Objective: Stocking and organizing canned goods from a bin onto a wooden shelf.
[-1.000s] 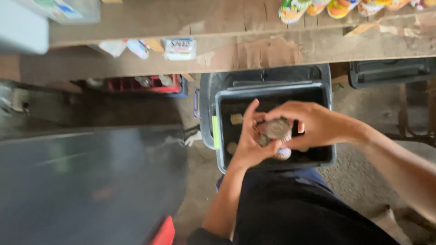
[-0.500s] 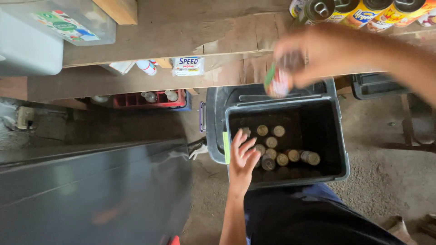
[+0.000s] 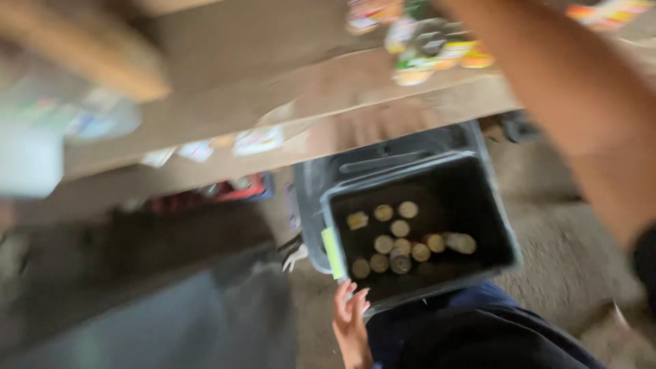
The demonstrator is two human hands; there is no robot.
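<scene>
The dark grey plastic bin (image 3: 488, 205) sits on the ground just above and to the right of the left hand (image 3: 351, 318), whose fingertips are right at its near rim, though I can't tell if they actually touch. It's open-topped, squarish, turned a bit askew, with a yellow-green tag on its left wall. Inside, a bunch of small cans (image 3: 400, 239) stand upright on the bottom, round goldish tops showing, clustered loosely toward the hand's side. Everything's motion-blurred, so no finer detail.
</scene>
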